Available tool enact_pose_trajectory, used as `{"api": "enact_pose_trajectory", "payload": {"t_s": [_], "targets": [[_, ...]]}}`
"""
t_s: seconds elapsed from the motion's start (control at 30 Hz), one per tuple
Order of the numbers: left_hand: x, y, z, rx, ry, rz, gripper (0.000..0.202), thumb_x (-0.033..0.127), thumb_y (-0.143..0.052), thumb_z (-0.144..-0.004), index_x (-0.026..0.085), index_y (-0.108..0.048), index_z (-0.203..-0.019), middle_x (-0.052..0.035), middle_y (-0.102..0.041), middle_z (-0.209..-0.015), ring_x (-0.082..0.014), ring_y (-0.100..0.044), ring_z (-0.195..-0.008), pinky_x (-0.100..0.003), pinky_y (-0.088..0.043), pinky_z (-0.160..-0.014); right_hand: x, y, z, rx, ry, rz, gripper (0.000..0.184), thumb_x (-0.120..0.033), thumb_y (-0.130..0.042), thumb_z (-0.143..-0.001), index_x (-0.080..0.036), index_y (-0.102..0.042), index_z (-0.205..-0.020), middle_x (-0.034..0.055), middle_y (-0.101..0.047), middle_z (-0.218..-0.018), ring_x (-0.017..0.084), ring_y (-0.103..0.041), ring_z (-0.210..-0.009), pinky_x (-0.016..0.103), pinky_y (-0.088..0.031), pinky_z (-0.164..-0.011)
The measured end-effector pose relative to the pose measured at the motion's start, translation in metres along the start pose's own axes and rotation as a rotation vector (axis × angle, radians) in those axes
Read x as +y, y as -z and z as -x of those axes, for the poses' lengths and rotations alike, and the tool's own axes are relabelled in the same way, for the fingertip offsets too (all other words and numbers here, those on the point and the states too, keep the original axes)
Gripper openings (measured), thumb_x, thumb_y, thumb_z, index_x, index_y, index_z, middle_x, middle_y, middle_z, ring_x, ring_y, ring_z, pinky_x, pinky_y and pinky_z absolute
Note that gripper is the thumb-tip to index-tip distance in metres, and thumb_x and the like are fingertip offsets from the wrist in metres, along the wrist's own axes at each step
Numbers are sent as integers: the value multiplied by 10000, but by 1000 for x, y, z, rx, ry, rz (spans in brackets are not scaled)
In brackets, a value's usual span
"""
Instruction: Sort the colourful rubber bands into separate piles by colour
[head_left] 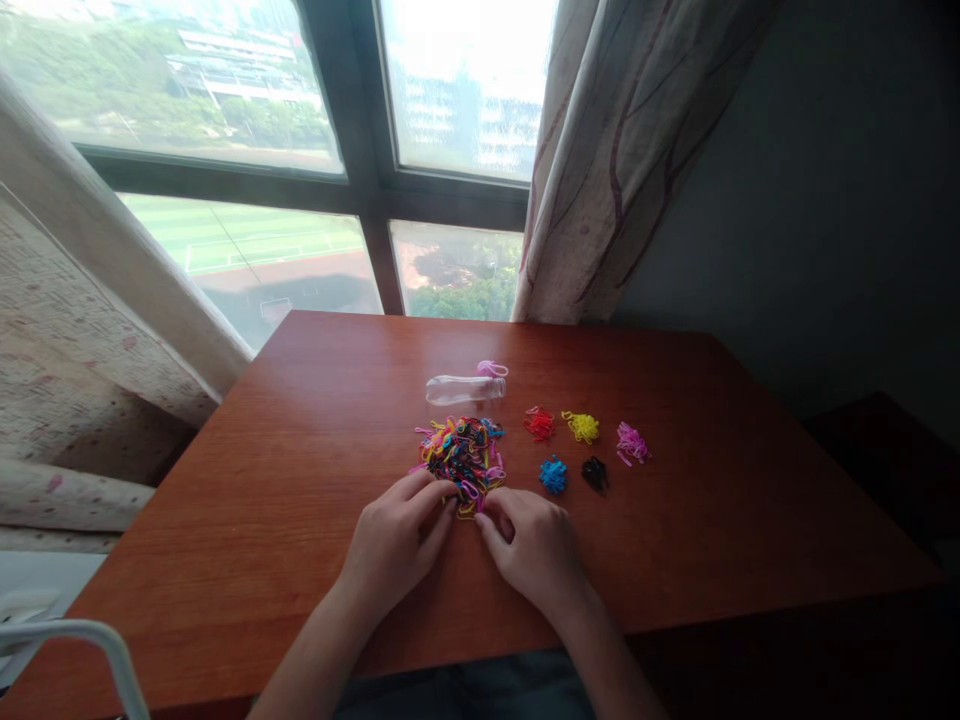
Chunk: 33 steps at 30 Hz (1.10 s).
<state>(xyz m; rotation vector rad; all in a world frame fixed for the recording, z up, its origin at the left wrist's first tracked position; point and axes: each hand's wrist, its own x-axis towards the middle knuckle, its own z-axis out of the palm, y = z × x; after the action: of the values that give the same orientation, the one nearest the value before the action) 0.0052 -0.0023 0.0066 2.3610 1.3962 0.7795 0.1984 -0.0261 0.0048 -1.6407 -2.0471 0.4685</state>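
Observation:
A mixed heap of small coloured loops (459, 448), looking like little elastic bands, lies in the middle of the wooden table. At the heap's near left edge, my left hand (401, 535) has thumb and forefinger curled together at the loops. My right hand (536, 545) pinches at the near right edge, beside a magenta loop. The fingertips hide whatever is between them. To the right lie separate little piles: red (539, 424), yellow (582, 427), blue (553, 475), black (595, 474) and pink (632, 443).
Behind the heap a clear plastic bottle (465, 389) lies on its side, with a pink looped piece (491, 369) just beyond its neck. The table (247, 500) reaches back to a window between curtains (600, 170). A white curved tube (82, 630) stands at the lower left.

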Motion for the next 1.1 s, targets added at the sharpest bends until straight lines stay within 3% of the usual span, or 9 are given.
{"api": "enact_pose_trajectory", "payload": {"t_s": [0.13,0.33,0.6,0.8,1.1], "targets": [[-2,-1,1,19,48,-18,180,270,-495,-941,240,-667,-985,-28,-680,-973,-167,-653,-870,-255,-495,-745,2,-2,0,13,16,-12,105,-184,-553,-897,-227,-624,-834,-13,-673,-761,145,-604,-712,230,-340,-655],[-2,3,4,84,162,22,170,271,-499,-932,220,-659,-963,-8,-655,-832,-133,-615,-697,-233,-467,-645,5,-5,0,37,0,-23,147,-172,-505,-917,-227,-630,-861,-4,-670,-771,154,-607,-728,235,-339,-668],[-3,3,7,84,155,54,148,243,-516,-917,216,-658,-947,-11,-667,-863,-123,-610,-677,-228,-465,-639,2,-3,1,52,-17,-25,75,-218,-570,-905,-229,-614,-846,-15,-663,-755,147,-594,-695,240,-318,-644],[-5,1,7,95,138,71,147,256,-527,-915,213,-664,-945,-16,-672,-881,-125,-614,-680,-232,-475,-650,7,-9,1,86,3,-36,140,-177,-509,-915,-222,-603,-821,-6,-658,-738,149,-594,-676,244,-317,-628],[-6,1,6,102,123,74,153,255,-526,-914,210,-671,-933,-20,-674,-872,-137,-628,-704,-230,-482,-642,10,-7,2,185,-61,-296,144,-230,-492,-930,-210,-611,-852,-10,-644,-717,139,-601,-650,216,-390,-626]]}}
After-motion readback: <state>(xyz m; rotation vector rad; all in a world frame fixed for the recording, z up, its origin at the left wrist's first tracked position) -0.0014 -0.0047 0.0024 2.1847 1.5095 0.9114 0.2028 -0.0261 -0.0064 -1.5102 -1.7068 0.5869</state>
